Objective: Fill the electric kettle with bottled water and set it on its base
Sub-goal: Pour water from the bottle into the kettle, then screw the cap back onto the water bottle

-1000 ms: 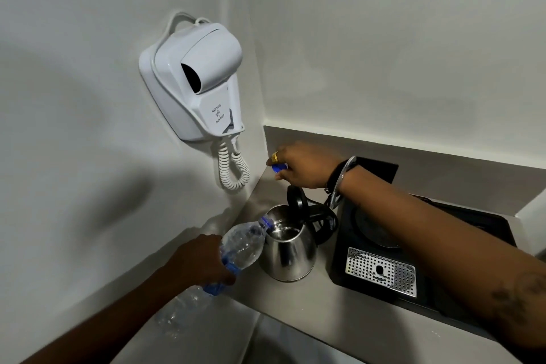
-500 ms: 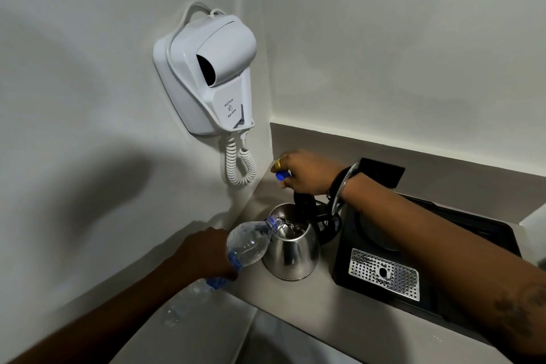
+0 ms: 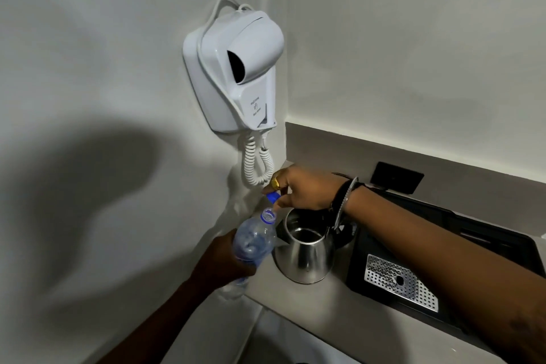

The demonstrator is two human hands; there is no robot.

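In the corner of a grey counter (image 3: 325, 319), head cam view, which is the only one here: the left hand (image 3: 221, 263) is wrapped around the lower body of a clear plastic water bottle (image 3: 254, 241), fingers curled tight round it. The bottle is tilted up and to the right, its open mouth just beside the kettle's rim on the left side, not over the opening. The left forearm comes up from the bottom edge, angled toward the corner.

The right hand (image 3: 304, 189) reaches across from the right and hovers above the back of the kettle. It's pinching the little blue bottle cap (image 3: 273, 195) between thumb and fingertips, the rest of the fingers loosely curled. There's a gold ring on one finger and dark and silver bangles at the wrist. The forearm runs diagonally over the black tray (image 3: 487, 245).

The steel electric kettle (image 3: 304, 257) sits on the counter, just left of that tray, lid flipped open, dark inside; can't tell how much water is in it. A perforated metal grille (image 3: 401, 284) is set into the tray. A white wall-mounted hair dryer (image 3: 239, 71) hangs above, coiled cord dangling near the right hand.
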